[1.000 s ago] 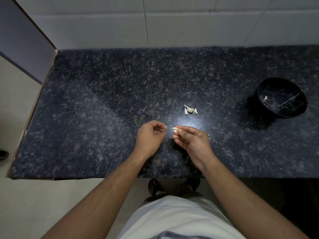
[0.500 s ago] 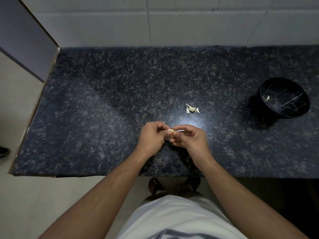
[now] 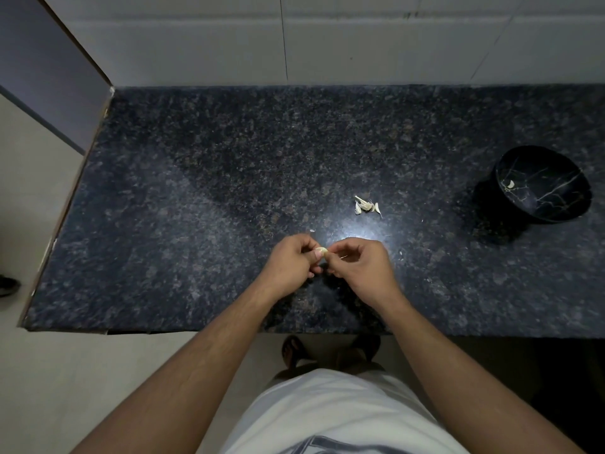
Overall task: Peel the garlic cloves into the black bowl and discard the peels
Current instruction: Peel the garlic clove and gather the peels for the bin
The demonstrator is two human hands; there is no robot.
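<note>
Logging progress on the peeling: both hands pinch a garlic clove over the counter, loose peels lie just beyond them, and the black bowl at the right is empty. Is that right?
Not quite: the black bowl is not empty; the head view shows one pale clove inside it. The rest holds: the left hand and right hand pinch a garlic clove, and peels lie beyond them.

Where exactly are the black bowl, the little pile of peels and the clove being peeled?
black bowl [image 3: 556, 215]: head view, on its near rim.
pile of peels [image 3: 367, 206]: head view, on the middle of the heap.
garlic clove [image 3: 321, 250]: head view, on the pale part showing between both hands' fingertips.
</note>
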